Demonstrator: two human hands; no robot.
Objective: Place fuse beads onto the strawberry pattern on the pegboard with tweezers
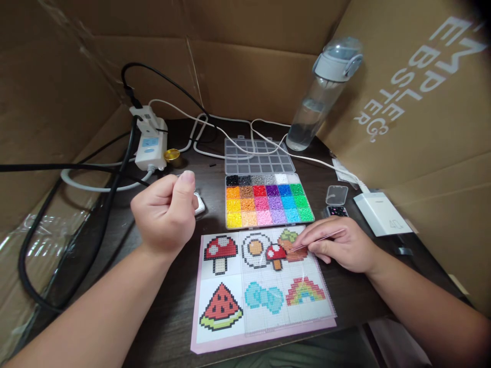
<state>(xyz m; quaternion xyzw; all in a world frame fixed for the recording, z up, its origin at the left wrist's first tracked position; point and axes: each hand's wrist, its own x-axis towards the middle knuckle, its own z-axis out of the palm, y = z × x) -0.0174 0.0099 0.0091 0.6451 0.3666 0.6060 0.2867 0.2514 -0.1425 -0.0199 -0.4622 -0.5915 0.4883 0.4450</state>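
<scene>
My left hand [164, 212] is raised in a fist to the left of the bead box; whatever its fingers may hold is hidden. My right hand [341, 243] pinches thin pink tweezers [320, 238], their tips over the carrot picture [297, 251]. Under them lies a clear pegboard [282, 324] on a pattern sheet [222, 341] with mushroom, egg, watermelon, bow and rainbow pictures. A small red mushroom made of beads [276, 255] sits on the pegboard beside the egg. Behind the sheet, the bead box [268, 199] stands open, sorted by colour.
A small lidded case [336, 197] of dark and pink beads lies near my right hand, beside a white charger [381, 212]. A water bottle [320, 97] stands behind. At left are a power strip [151, 145], a gold tin [174, 157] and looping cables. Cardboard walls surround the table.
</scene>
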